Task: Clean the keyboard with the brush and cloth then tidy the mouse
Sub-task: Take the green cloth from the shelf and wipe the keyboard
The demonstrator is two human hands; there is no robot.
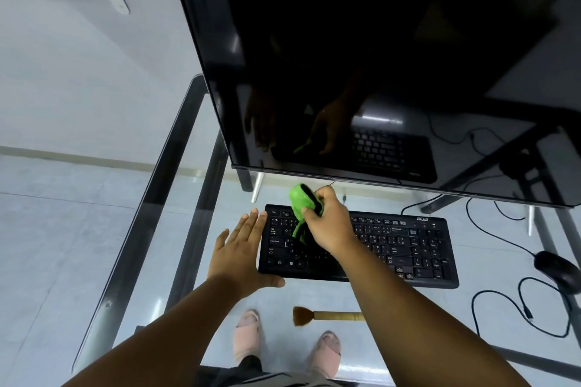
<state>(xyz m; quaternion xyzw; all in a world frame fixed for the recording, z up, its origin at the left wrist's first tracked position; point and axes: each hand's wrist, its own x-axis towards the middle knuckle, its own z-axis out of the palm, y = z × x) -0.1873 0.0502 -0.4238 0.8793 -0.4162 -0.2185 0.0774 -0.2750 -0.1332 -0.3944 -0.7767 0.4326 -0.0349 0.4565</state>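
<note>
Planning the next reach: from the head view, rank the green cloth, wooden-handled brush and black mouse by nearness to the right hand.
1. Green cloth: gripped in the right hand, over the keyboard.
2. Wooden-handled brush: near table edge, below the keyboard.
3. Black mouse: far right.

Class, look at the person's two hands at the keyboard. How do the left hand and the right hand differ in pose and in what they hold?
The left hand lies open and flat, fingers spread, holding nothing; the right hand is closed around a green cloth. The left hand rests at the left end of the keyboard; the right hand is over its keys. Both are bare.
</note>
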